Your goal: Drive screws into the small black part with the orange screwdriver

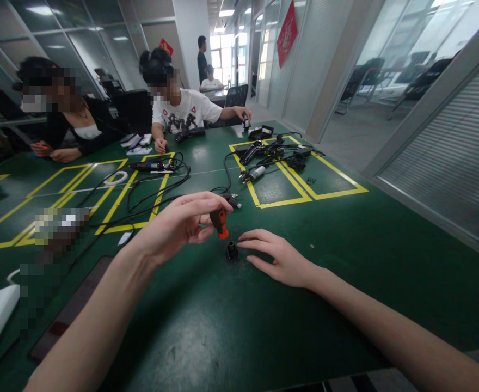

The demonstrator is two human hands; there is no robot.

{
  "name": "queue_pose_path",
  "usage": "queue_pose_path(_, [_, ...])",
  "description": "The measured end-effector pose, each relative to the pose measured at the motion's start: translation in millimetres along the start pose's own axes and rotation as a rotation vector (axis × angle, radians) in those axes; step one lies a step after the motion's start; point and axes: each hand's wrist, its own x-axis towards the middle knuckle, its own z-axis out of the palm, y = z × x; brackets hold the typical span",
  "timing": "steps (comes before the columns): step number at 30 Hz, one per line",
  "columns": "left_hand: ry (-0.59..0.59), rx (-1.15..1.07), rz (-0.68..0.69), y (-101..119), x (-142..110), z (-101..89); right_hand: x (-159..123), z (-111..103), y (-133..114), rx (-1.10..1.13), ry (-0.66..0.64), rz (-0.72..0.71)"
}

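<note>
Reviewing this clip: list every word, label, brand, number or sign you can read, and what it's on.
No text can be read with certainty.
Large red diamond hanging: character-like marks, too blurred to read.
Small red hanging: partly hidden, unreadable.
Co-worker's white shirt: printed graphics, no legible words.
Orange-and-black tool in the left hand: no lettering legible.

Handle (219,222) black and orange; round part (232,252) seemingly black; table (207,326) green.
</note>
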Motion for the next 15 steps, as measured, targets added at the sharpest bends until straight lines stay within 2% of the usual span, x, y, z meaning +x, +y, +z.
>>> queue_pose_path(6, [-0.072, -0.048, 0.000, 0.9, 1.4, 0.9, 0.2, 0.4, 0.1, 0.001, 0.004, -0.005])
queue_pose_path(13, [0.059, 0.003, -0.005, 0.8, 0.5, 1.0, -0.2, 0.3, 0.5, 0.003, 0.000, -0.002])
queue_pose_path(15, [0.060, 0.011, 0.003, 0.1, 0.7, 0.2, -0.5, 0.3, 0.6, 0.003, -0.004, 0.000])
